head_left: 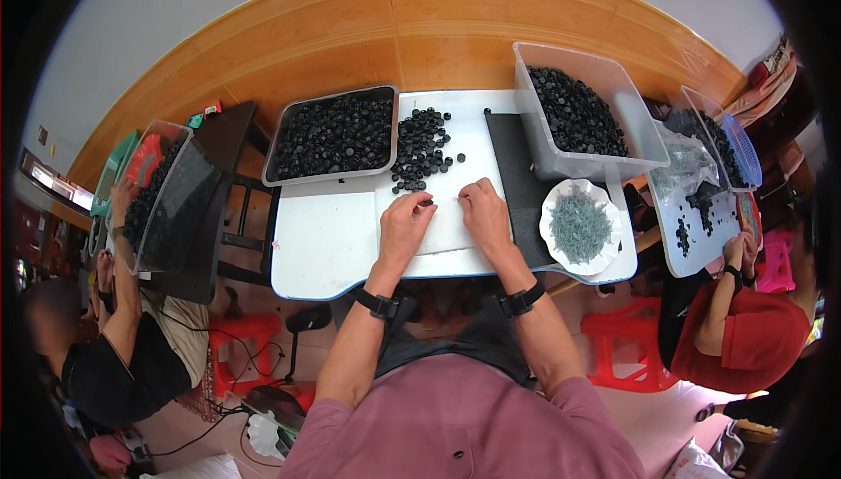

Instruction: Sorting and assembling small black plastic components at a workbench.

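Note:
My left hand (405, 225) is over the white table, its thumb and fingers pinching a small round black cap (427, 204). A short distance to the right, my right hand (484, 214) has its fingertips pressed together around something thin and pale, too small to name. The two hands are apart. Just beyond them lies a loose pile of black caps (420, 150). Right of my right hand stands a white scalloped dish (554, 241) heaped with thin grey-green pieces (581, 226).
A metal-rimmed tray (331, 178) of black caps sits at the back left. On the right, a clear plastic bin (574, 163) of caps rests partly over a black mat (517, 181). Co-workers sit at tables on both sides, with red stools (626, 347) near them.

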